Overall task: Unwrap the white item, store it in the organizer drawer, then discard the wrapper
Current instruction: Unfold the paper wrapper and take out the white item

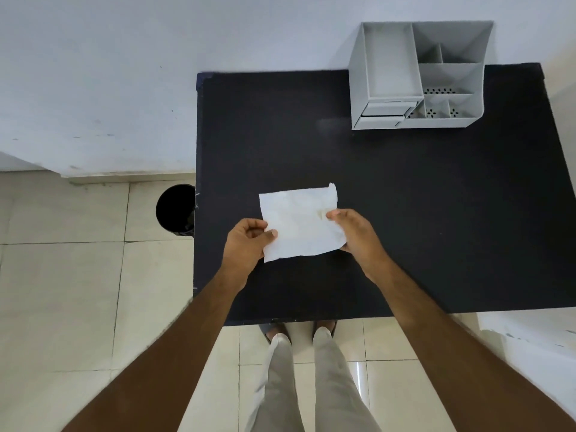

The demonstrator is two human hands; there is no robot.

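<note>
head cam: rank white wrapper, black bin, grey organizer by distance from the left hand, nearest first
1. White wrapper: held in the left hand, its fingers on the left edge, above the table.
2. Black bin: on the floor, left of the table edge.
3. Grey organizer: far right corner of the table, by the wall.

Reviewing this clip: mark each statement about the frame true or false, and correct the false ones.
1. Both hands hold the white wrapper. True: left hand and right hand grip opposite edges.
2. The grey organizer stands at the table's near edge. False: it stands at the far edge.
3. A black bin stands on the floor left of the black table. True.
4. The organizer's open compartments hold pens. False: they look empty.
</note>
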